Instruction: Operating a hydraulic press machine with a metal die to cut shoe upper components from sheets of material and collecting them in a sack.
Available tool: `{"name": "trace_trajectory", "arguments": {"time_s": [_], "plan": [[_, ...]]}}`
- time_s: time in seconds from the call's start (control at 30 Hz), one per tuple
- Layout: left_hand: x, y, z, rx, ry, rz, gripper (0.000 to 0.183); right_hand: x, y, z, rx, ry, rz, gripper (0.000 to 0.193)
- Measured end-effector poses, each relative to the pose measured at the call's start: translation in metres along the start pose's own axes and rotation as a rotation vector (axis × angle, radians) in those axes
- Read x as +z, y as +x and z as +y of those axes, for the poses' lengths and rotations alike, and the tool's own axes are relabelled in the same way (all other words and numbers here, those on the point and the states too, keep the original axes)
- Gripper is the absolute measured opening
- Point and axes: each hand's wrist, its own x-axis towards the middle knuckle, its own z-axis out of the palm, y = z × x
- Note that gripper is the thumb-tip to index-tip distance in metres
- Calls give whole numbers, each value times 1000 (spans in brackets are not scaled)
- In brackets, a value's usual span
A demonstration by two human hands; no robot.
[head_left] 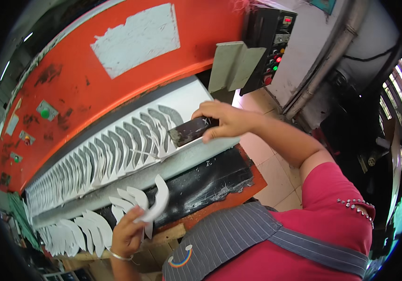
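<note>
My left hand (pixel 128 232) pinches a white curved piece (pixel 160 200) at its lower end, above the front edge of the machine bed. My right hand (pixel 226 119) is closed round the end of a dark, block-like tool (pixel 192 131), which rests at the right end of a white sheet (pixel 189 96). A long row of crescent-shaped cuts (pixel 126 140) runs along that sheet, with thin white strips between them. Several more white curved pieces (pixel 95 227) lie in a row left of my left hand, along the front edge. The tool's underside is hidden.
The orange machine body (pixel 210 23) spans the far side, with a green button (pixel 45 113) at left. A black control box (pixel 269 51) with lit buttons stands far right, beside a bent grey-green plate (pixel 233 65). A grey bar (pixel 182 161) and a worn black surface (pixel 205 182) lie nearer me.
</note>
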Motion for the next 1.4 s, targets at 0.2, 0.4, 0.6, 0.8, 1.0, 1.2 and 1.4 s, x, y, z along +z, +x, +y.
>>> {"name": "trace_trajectory", "arguments": {"time_s": [0.2,0.4,0.6,0.8,1.0,1.2,1.4], "plan": [[-5,31,33,16,262,-350,21,23,32,66,-208,-319,-215,23],[61,159,22,158,133,137,40,82,-12,111,153,-303,261,37],[112,224,-28,-75,658,45,43,98,-6,95,433,-84,133,43],[129,230,-48,-8,585,71,44,96,-8,92,415,-165,197,41],[128,235,-50,15,581,120,43,91,-4,100,406,-228,174,43],[115,251,-54,-51,546,93,43,77,19,108,439,-251,117,45],[46,257,-75,21,158,163,39,51,70,76,594,-474,-134,63]]}}
